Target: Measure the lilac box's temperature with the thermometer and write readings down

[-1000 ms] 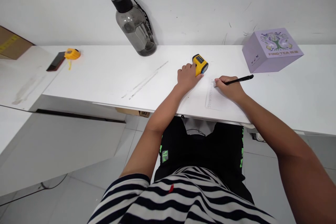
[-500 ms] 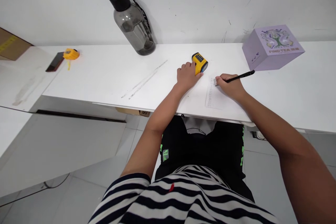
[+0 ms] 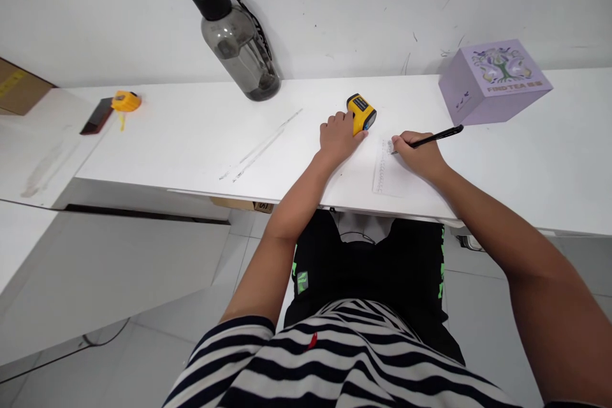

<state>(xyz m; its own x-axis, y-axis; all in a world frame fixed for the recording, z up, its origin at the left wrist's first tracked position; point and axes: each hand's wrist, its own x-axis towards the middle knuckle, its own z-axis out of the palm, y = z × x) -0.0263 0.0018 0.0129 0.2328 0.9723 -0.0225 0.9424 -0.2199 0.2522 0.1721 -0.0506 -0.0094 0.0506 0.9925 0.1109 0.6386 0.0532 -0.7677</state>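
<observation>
The white desk point(image 3: 549, 166) is the biggest thing before me, running along the wall point(image 3: 344, 6). On it, by the wall and to my left, I see the grey see-through bottle point(image 3: 239, 48) with its black cap; well apart to my right sits the lilac box point(image 3: 497, 86). My left hand point(image 3: 338, 138) has its fingers curled around a yellow-and-black device, and my right hand point(image 3: 419, 153) grips a black pen. Between my hands lies a pale sheet point(image 3: 393, 182), with small marks down its left side. Far to my left there's a dark flat slab point(image 3: 98, 116). The yellow-and-black device point(image 3: 362, 111) rests on the desk, beyond the sheet and slightly left of it. An orange tape measure point(image 3: 125, 101) is right beside the slab. Slimmest is the black pen point(image 3: 444, 134), slanted, its tip down at the sheet's upper part.
</observation>
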